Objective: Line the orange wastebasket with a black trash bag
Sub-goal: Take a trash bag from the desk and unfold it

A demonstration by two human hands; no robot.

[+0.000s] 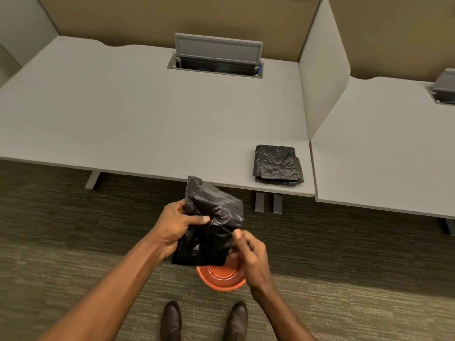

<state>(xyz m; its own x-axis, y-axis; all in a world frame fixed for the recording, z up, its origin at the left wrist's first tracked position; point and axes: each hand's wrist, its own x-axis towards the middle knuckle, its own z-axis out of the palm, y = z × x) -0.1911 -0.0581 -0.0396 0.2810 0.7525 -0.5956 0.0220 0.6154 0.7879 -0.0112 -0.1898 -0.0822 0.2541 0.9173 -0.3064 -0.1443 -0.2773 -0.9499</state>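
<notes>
While left fingers (197,220) clamp the black trash bag (209,222), right fingers (237,234) pinch its edge.

Hands: two, left (176,227) and right (248,252)
Loose trash bag (211,225): one
Folded bag stack (278,166): one
Orange wastebasket (221,279): one
Counters: two (123,114) (394,148)
Shoes: two (171,321) (236,321)
Cable hatches: two (216,56) (443,89)

Dim warm indoor light, soft shadows, wide-angle bowing, perhaps slightly blurred
</notes>
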